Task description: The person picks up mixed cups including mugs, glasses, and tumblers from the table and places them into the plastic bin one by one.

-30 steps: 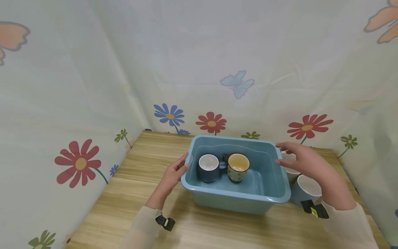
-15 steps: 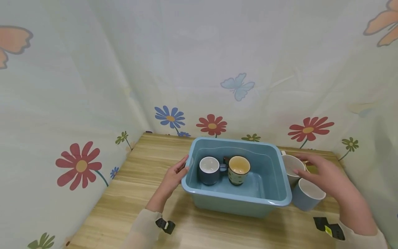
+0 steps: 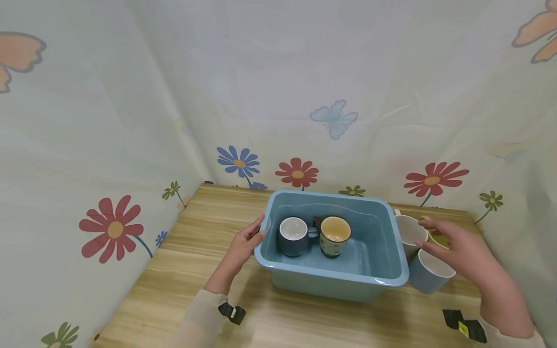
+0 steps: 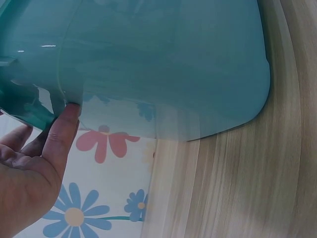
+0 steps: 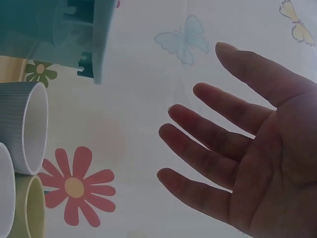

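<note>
Part-way, I'd judge: dark mug [image 3: 292,245] and patterned mug [image 3: 332,246] sit in blue tub [image 3: 330,277], white mug [image 3: 406,231], grey-blue mug [image 3: 427,279] and green mug [image 5: 30,210] stand outside right; left hand [image 3: 242,245], straight-fingered, touches left rim, right hand [image 3: 461,250], fingers loosely spread, holds nothing.

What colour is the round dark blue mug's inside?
The mug's inside is white, clearest in the head view.
</note>
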Tool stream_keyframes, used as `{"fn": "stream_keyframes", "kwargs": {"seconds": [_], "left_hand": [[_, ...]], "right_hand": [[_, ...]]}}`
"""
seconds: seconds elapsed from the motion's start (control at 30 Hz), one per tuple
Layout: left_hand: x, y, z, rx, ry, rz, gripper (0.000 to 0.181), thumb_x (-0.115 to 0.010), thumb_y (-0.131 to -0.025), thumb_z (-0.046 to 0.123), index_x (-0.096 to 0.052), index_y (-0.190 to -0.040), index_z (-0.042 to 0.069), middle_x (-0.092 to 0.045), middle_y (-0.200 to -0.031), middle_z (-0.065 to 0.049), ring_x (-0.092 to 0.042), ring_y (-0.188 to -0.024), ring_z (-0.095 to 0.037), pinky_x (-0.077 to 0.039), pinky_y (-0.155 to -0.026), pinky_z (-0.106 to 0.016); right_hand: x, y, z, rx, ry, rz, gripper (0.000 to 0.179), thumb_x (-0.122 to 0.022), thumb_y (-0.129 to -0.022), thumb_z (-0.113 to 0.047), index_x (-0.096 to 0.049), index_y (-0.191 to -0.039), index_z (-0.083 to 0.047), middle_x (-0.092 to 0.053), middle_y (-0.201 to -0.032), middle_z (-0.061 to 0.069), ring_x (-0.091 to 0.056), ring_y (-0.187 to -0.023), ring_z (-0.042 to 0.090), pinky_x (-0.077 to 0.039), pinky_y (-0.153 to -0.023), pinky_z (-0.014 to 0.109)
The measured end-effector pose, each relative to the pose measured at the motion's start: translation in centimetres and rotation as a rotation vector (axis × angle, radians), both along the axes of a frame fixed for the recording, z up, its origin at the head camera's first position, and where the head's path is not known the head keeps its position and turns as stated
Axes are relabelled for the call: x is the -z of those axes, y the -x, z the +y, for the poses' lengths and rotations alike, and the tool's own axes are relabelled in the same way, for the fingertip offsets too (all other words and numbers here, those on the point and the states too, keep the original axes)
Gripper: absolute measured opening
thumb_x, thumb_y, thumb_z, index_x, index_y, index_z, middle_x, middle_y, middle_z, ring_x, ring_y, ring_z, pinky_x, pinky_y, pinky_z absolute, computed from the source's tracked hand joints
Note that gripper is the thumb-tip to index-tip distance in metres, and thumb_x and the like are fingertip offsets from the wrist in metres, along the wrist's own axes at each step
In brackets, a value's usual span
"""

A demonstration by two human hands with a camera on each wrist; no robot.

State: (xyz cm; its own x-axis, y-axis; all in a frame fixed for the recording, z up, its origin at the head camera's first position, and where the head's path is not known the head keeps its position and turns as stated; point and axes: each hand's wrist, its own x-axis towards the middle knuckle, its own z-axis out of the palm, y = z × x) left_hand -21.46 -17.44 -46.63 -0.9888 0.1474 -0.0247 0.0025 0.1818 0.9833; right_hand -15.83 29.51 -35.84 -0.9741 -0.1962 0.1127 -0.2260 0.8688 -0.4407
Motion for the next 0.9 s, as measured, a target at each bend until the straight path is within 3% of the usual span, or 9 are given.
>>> {"fn": "stream_keyframes", "kwargs": {"seconds": [0.27,0.57,0.9], "left_hand": [[-0.3,0.2,0.2,-0.007,0.010,-0.001,0.056,-0.053,-0.105,0.019,-0.039,-0.158,0.012,-0.041,-0.162,-0.019,-0.052,-0.141,-0.039,-0.060,-0.097,-0.044],[-0.3,-0.1,0.1,-0.015,0.002,-0.008,0.056,-0.052,-0.105,0.018,-0.038,-0.159,0.011,-0.040,-0.162,-0.019,-0.050,-0.142,-0.039,-0.059,-0.098,-0.044],[-0.2,-0.2,0.2,-0.026,0.014,-0.011,0.056,-0.053,-0.105,0.020,-0.040,-0.158,0.014,-0.042,-0.161,-0.018,-0.053,-0.140,-0.040,-0.060,-0.096,-0.045]], "right_hand": [[1.1,-0.2,0.2,0.030,0.026,0.017,0.055,-0.074,-0.094,-0.026,-0.059,-0.135,0.006,-0.060,-0.132,0.036,-0.058,-0.116,0.056,-0.050,-0.089,0.072],[2.5,-0.4,0.0,0.016,0.105,0.135,0.040,-0.078,-0.087,-0.008,-0.065,-0.121,0.010,-0.067,-0.118,0.034,-0.060,-0.108,0.053,-0.050,-0.087,0.074],[3.6,-0.4,0.5,0.081,0.061,0.066,0.043,-0.074,-0.092,-0.015,-0.063,-0.126,0.009,-0.065,-0.119,0.035,-0.060,-0.106,0.051,-0.052,-0.085,0.069]]}}
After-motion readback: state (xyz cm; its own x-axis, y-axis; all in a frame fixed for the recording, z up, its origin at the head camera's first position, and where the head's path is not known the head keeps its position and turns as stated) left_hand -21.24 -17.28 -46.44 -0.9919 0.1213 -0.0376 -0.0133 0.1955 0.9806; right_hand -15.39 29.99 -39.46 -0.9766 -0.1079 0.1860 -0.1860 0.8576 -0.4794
